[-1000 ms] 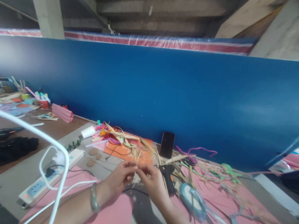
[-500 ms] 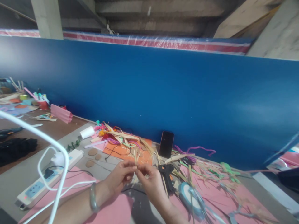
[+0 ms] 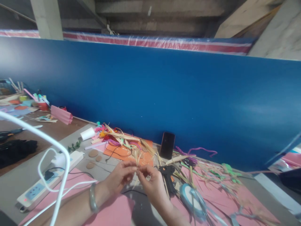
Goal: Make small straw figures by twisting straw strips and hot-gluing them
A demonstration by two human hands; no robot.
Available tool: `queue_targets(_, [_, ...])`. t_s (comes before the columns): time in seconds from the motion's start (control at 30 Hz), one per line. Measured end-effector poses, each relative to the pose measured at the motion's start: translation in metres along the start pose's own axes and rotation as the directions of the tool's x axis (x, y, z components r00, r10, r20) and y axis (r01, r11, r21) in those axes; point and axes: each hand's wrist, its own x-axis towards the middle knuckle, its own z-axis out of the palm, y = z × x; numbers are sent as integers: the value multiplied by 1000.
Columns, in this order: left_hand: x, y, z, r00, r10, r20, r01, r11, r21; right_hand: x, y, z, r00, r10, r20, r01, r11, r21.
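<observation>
My left hand (image 3: pixel 124 173) and my right hand (image 3: pixel 148 178) meet fingertip to fingertip over the middle of the table. Both are closed in a pinch on a small bundle of pale dried husk strips (image 3: pixel 137 158). The strips fan upward from between the fingers, and a few ends hang below; the pinched middle is hidden. Beyond the hands lies an orange paper sheet (image 3: pixel 115 152) scattered with husk shreds. Just right of my right hand rests a black glue gun (image 3: pixel 168 179). Pink paper (image 3: pixel 113 211) lies under my left forearm.
A white power strip (image 3: pixel 35 192) and a looping white cable (image 3: pixel 67 166) occupy the left. A phone (image 3: pixel 167 145) leans on the blue partition (image 3: pixel 150 88). To the right are a tape roll (image 3: pixel 191 197) and tangled craft strips (image 3: pixel 218 182). Wooden discs (image 3: pixel 93 153) and a white cup (image 3: pixel 87 134) lie left.
Almost nothing differs. My fingers stay pinched on the husk strips, with only a very slight shift of the left hand and wrist.
</observation>
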Motion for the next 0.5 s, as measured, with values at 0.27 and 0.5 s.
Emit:
queue_targets(0.27, [1,2,2,999,52,14,-52,999,-3,0,-3,-1,1000,-14,6,14,1000,27])
queue_targets(0.5, [-1,6,4,999,30,27,-30,999,17,1,-5,-1,998,-54,-12,54,999,-4])
